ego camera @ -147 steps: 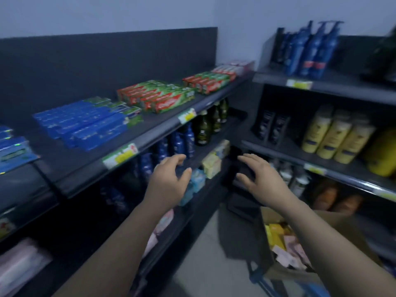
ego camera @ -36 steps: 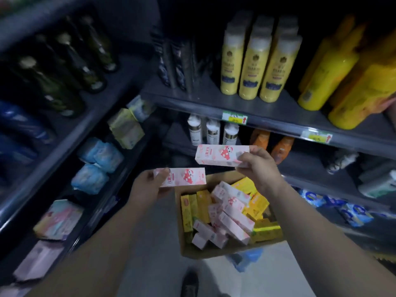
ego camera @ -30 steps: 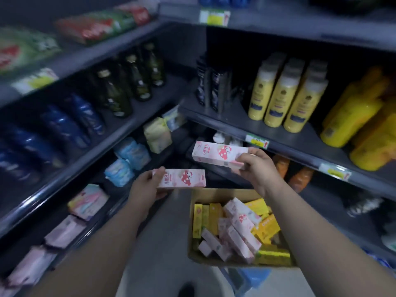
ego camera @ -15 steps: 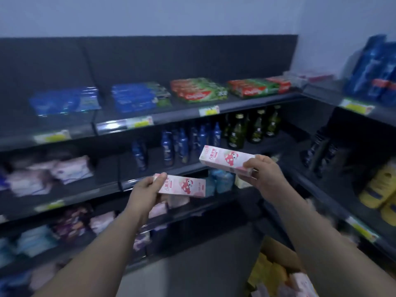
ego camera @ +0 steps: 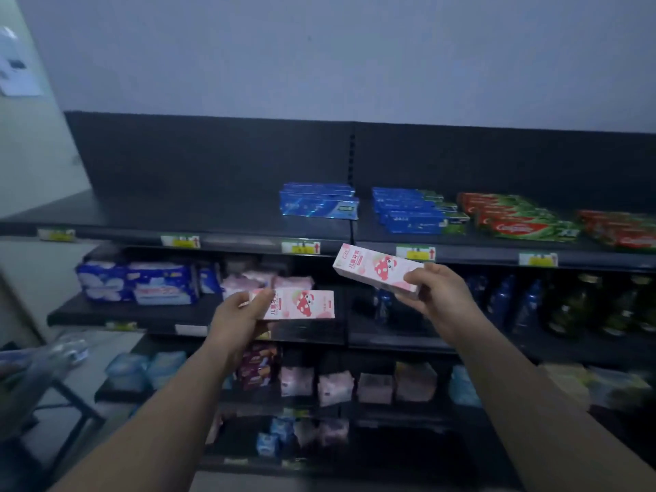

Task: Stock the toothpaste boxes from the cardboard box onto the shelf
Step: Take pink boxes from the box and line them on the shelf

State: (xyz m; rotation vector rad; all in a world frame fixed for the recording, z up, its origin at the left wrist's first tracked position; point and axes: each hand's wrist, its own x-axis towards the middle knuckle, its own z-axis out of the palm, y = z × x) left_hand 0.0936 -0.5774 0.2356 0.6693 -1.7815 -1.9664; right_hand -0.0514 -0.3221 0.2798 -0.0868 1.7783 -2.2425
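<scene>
Each hand, left hand (ego camera: 238,316) and right hand (ego camera: 438,296), has fingers clamped on a pink toothpaste box (ego camera: 301,304) below the top shelf (ego camera: 177,216) (left stretch apparently bare); neither is shelved yet.

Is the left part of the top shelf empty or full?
Empty: the top shelf is bare left of the blue boxes.

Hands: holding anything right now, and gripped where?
Each holds one pink toothpaste box. The left hand grips the left end of its box; the right hand grips the right end of its box.
</scene>
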